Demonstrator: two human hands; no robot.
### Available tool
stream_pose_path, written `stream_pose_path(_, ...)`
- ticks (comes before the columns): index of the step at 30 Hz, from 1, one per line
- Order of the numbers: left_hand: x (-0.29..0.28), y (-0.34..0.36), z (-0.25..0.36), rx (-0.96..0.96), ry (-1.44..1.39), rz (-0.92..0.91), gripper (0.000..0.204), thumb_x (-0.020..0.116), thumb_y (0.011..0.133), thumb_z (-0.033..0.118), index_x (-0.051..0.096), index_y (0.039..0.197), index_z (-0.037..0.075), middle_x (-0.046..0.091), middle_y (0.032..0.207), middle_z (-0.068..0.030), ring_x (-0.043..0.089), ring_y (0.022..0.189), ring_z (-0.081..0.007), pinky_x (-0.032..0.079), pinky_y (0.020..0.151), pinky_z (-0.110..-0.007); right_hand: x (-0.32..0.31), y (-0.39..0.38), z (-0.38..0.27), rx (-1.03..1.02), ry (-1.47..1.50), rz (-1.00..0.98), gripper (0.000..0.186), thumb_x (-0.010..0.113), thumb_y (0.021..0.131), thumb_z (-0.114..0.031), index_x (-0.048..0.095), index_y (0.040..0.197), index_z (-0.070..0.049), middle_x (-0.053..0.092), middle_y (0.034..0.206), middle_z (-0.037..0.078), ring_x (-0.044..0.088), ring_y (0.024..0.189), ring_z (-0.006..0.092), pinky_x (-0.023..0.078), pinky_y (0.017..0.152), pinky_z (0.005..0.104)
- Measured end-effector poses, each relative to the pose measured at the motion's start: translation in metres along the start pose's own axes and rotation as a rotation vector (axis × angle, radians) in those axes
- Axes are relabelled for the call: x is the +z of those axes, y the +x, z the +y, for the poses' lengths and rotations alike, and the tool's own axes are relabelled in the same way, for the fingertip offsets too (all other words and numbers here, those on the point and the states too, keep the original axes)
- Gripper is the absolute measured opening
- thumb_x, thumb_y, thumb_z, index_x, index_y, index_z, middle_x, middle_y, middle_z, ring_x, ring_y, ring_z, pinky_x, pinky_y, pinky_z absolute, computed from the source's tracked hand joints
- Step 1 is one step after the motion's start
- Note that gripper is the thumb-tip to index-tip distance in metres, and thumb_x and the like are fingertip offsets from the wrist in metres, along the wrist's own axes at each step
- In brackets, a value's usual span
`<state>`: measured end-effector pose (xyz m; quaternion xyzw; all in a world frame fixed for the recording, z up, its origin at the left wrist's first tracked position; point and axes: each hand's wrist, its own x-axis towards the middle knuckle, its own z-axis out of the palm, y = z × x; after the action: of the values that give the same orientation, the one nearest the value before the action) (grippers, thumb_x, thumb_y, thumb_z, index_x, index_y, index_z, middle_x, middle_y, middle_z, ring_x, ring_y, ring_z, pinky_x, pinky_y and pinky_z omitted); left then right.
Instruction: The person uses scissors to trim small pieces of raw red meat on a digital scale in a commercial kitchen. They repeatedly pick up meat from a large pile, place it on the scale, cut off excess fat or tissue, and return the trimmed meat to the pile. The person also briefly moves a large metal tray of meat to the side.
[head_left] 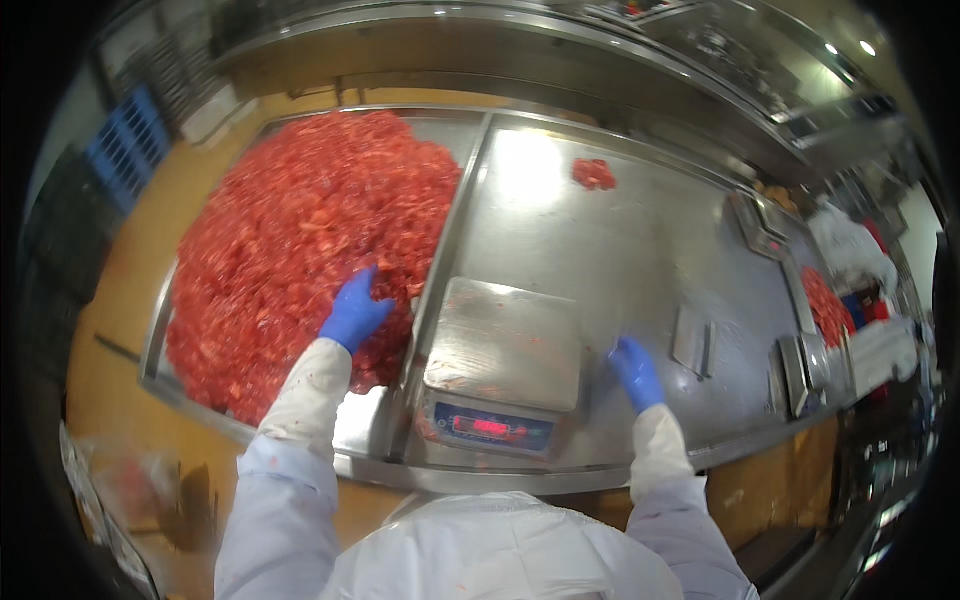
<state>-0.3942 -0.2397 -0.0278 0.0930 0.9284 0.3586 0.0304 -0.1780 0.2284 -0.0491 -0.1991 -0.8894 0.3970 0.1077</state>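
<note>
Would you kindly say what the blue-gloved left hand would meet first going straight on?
The left hand would likely meet the heap of glossy red meat pieces, though exact depth is unclear.

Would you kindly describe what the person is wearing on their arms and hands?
The left hand and right hand wear plain blue gloves. Off-white cuffs cover the wrists and lead into wider, looser white sleeves.
</note>
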Motion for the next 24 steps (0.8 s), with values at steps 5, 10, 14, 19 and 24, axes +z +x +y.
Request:
stream_pose_path(5, 0.042, 0.101, -0.005, 0.263, 0.234, -0.072, 0.079, 0.071, 0.078, 0.014, 0.040, 0.150, 0.008, 0.044, 0.148, -0.0269, 0.048, 0.134, -0.0387, 0.042, 0.111, -0.042, 0.008, -0.091, -0.011, 0.258, -0.129, -0.130, 0.054, 0.069, 0.091, -0.032, 0.055, 0.134, -0.004, 0.065, 0.126, 0.018, 0.063, 0.116, 0.0315, 0.048, 0.101, 0.0389)
stream_pose_path(10, 0.068, 0.114, 0.010, 0.132, 0.442, -0.185, 0.048, 0.064, 0.079, 0.012, 0.061, 0.127, 0.006, 0.055, 0.133, -0.0296, 0.061, 0.116, -0.0411, 0.051, 0.098, -0.047, 0.001, -0.126, -0.003, 0.289, -0.153, -0.088, 0.054, 0.071, 0.088, -0.036, 0.058, 0.130, -0.006, 0.067, 0.123, 0.019, 0.064, 0.115, 0.0346, 0.050, 0.098, 0.0399)
stream_pose_path(14, 0.071, 0.089, -0.002, 0.299, 0.504, -0.188, 0.028, 0.063, 0.078, 0.016, 0.073, 0.102, 0.006, 0.070, 0.099, -0.0255, 0.067, 0.095, -0.0422, 0.055, 0.088, -0.048, 0.006, -0.126, 0.021, 0.323, -0.114, -0.056, 0.052, 0.071, 0.088, -0.036, 0.059, 0.129, -0.007, 0.068, 0.121, 0.018, 0.065, 0.112, 0.0354, 0.051, 0.096, 0.0398)
stream_pose_path(19, 0.047, -0.007, -0.017, 0.332, 0.427, -0.272, 0.016, 0.062, 0.077, 0.013, 0.073, 0.087, 0.006, 0.069, 0.085, -0.0221, 0.068, 0.082, -0.0409, 0.055, 0.075, -0.049, -0.002, -0.112, -0.020, 0.410, -0.233, -0.085, 0.047, 0.071, 0.086, -0.038, 0.065, 0.120, -0.006, 0.070, 0.112, 0.018, 0.067, 0.104, 0.0375, 0.053, 0.091, 0.0426)
stream_pose_path(24, 0.010, -0.083, -0.012, 0.122, 0.137, -0.334, 0.012, 0.067, 0.080, 0.015, 0.071, 0.084, 0.005, 0.068, 0.076, -0.0191, 0.067, 0.072, -0.0339, 0.053, 0.067, -0.042, 0.003, -0.095, -0.006, 0.409, -0.315, -0.136, 0.044, 0.070, 0.085, -0.039, 0.067, 0.114, -0.006, 0.071, 0.107, 0.020, 0.067, 0.100, 0.0388, 0.053, 0.087, 0.0453)
